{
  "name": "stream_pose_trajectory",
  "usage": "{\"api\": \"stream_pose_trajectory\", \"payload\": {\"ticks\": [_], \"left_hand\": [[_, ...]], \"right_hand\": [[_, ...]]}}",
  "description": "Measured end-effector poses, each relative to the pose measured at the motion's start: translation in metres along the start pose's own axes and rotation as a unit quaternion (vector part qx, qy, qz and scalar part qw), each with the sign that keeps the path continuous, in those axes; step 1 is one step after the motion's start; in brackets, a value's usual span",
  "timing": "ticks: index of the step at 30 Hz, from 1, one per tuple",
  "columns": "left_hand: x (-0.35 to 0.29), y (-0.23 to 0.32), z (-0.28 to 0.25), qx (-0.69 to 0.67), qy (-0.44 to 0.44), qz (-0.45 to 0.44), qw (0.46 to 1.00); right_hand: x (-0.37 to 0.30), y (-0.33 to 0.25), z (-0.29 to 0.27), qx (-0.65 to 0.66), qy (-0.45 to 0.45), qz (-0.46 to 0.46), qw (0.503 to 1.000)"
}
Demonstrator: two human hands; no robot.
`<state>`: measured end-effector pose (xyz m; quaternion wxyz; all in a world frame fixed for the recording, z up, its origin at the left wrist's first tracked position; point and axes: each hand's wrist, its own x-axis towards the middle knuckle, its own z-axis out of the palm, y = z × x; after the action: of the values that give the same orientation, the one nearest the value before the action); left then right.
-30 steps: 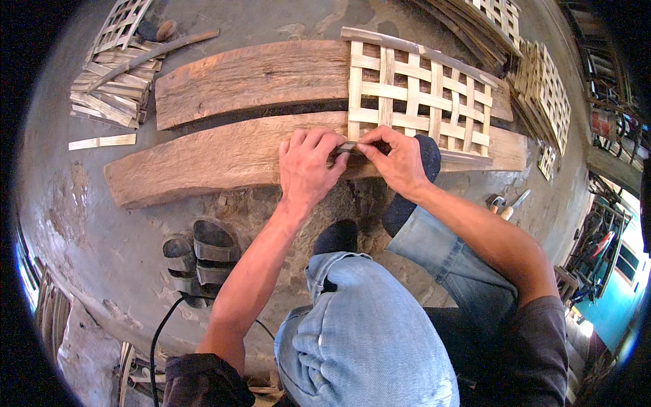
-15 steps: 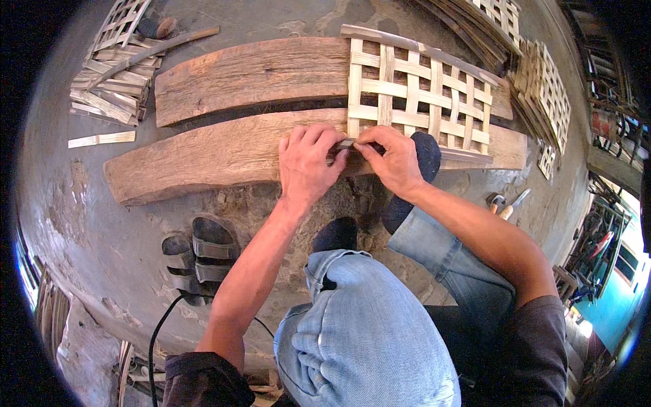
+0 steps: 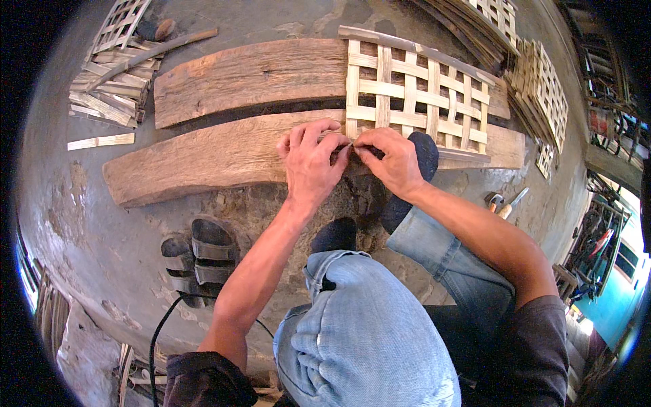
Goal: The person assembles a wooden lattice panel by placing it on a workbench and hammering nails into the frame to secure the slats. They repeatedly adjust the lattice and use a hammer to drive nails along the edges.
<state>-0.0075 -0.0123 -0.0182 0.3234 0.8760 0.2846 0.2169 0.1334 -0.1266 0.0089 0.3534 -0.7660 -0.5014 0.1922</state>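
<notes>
Fingertips of the left hand [image 3: 310, 157] and right hand [image 3: 393, 159] pinch together at the woven bamboo lattice [image 3: 420, 95] near-left corner, its slats running rightward and away.

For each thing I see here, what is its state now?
Left hand: pinching a strip end at the lattice corner.
Right hand: pinching the same spot.
Bamboo lattice panel: woven, lying flat across both planks.
Wooden planks: lying side by side.
Sandals: off, on the ground.
</notes>
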Motion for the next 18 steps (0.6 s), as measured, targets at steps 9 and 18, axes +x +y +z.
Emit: {"api": "stream_pose_trajectory", "payload": {"ticks": [9, 18], "left_hand": [[0.000, -0.001, 0.000, 0.002, 0.008, -0.005, 1.000], [0.000, -0.002, 0.011, 0.006, 0.016, 0.024, 1.000]], "right_hand": [[0.000, -0.005, 0.003, -0.004, 0.002, -0.017, 1.000], [-0.002, 0.004, -0.099, -0.034, -0.016, 0.060, 0.997]]}}
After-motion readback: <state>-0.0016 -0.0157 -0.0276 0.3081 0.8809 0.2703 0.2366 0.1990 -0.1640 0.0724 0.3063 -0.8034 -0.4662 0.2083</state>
